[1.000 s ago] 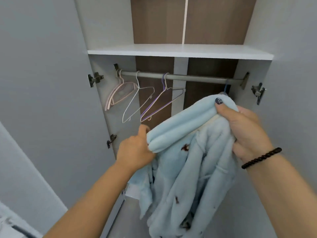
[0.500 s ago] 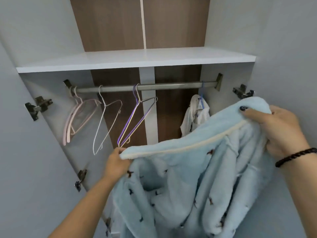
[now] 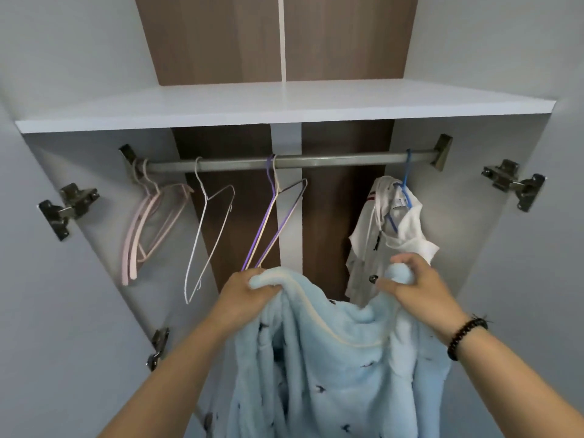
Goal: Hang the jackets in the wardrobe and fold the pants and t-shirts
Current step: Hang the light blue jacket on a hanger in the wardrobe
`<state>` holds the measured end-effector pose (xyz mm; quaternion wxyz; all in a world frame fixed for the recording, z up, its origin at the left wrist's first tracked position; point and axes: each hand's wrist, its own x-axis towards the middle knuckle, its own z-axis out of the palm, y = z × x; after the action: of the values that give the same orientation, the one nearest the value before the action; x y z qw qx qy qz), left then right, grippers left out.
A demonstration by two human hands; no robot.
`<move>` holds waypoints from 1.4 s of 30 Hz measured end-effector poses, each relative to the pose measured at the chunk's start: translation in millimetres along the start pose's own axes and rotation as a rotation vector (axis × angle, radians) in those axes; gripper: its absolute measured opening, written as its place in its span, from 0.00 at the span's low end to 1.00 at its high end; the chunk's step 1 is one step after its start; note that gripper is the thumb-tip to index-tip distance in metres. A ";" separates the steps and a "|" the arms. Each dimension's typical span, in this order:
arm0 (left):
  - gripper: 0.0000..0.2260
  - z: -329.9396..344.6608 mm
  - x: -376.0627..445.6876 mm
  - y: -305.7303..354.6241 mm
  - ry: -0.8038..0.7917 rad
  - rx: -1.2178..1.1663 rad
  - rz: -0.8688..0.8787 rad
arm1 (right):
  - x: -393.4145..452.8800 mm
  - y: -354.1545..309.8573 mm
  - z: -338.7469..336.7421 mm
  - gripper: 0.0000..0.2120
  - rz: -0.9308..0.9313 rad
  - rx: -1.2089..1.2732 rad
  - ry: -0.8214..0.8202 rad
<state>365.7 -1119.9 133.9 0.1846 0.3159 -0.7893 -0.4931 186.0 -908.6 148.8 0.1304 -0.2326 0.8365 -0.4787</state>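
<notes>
A fluffy light-blue jacket [image 3: 331,368] with small dark prints hangs from both my hands in front of the open wardrobe. My left hand [image 3: 245,295] grips its upper edge on the left, and my right hand [image 3: 414,286] grips the upper edge on the right. Above runs the metal rail [image 3: 331,159]. On it hang pink hangers [image 3: 148,226], a white wire hanger [image 3: 208,235], a purple and a cream hanger [image 3: 268,222], and a white jacket [image 3: 388,235] on a blue hanger [image 3: 406,181] at the right end.
A white shelf [image 3: 284,105] lies right above the rail. Both wardrobe doors stand open, with metal hinges at the left [image 3: 68,207] and right [image 3: 515,184]. The rail is bare between the purple hanger and the blue one.
My hands have drawn closer together and lowered, so the jacket's top edge now sags between them. The view has shifted so the wardrobe sits centred.
</notes>
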 end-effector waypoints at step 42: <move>0.10 -44.4 14.5 -12.5 0.352 -0.039 -0.291 | 205.8 -107.3 132.9 0.09 0.197 0.562 -0.080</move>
<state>385.8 -1163.1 142.2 0.2526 0.5038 -0.6813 -0.4671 96.5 -1159.2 174.7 0.2681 -0.1239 0.6841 -0.6669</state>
